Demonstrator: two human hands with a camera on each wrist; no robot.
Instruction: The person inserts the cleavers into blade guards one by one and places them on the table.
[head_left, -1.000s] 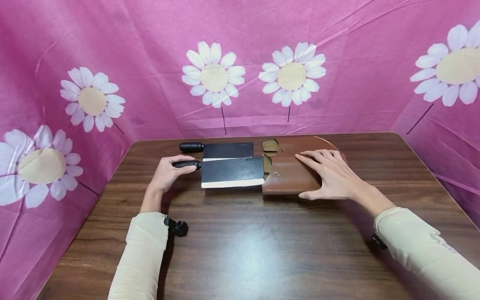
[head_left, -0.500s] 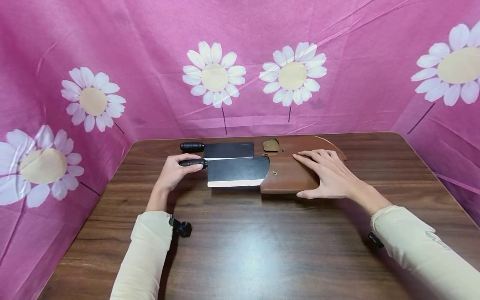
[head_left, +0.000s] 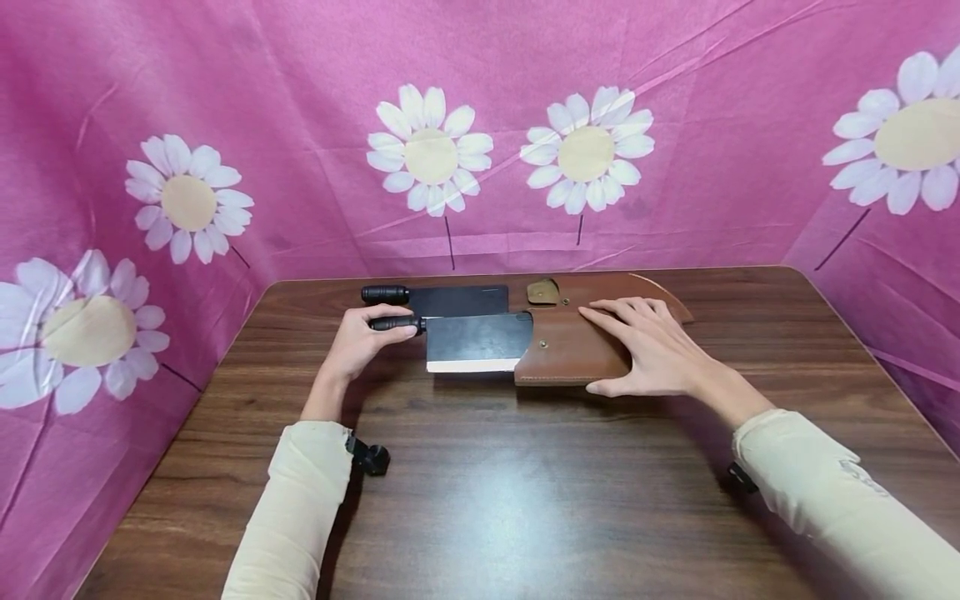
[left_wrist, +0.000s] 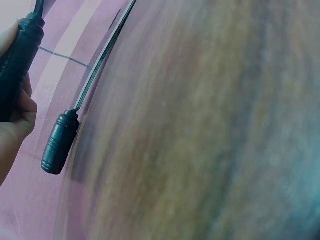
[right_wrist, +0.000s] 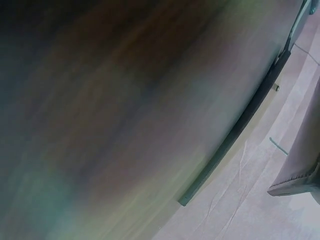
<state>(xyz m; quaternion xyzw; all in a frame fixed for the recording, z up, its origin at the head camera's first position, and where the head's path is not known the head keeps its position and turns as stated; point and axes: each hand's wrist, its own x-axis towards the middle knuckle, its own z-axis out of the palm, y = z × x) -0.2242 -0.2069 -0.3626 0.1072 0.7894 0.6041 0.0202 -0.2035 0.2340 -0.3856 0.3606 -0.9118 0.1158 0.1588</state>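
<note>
Nearest the camera, the brown wood-grain table (head_left: 487, 533) is reflecting a bright patch of light between two cream sleeves (head_left: 832, 500). A small dark mark is showing on the right sleeve, too faint to read. Black devices (head_left: 369, 457) are sitting at both cuffs. A little farther off, the left hand (head_left: 356, 342) is grasping the ridged black handle of the front cleaver (head_left: 476, 342), its fingers curling round it. The right hand (head_left: 652, 350) is gripping the brown leather front sheath (head_left: 566, 354), thumb lying at the near edge and fingers spreading over the top. Cleaver and sheath are lining up between the two hands, above the table: the dark blade is pointing toward the right hand, its pale cutting edge facing the viewer, its end sitting inside the sheath's curved mouth. Just beyond, the rear cleaver (head_left: 465, 297) is lying with its handle pointing left; a mark near its blade's top corner is appearing too small to read. Just to its right, the rear sheath (head_left: 600, 287) is lying with its olive-brown flap (head_left: 543, 292) folding open. Farthest off, a pink cloth (head_left: 510, 50) printed with white daisies is hanging.
</note>
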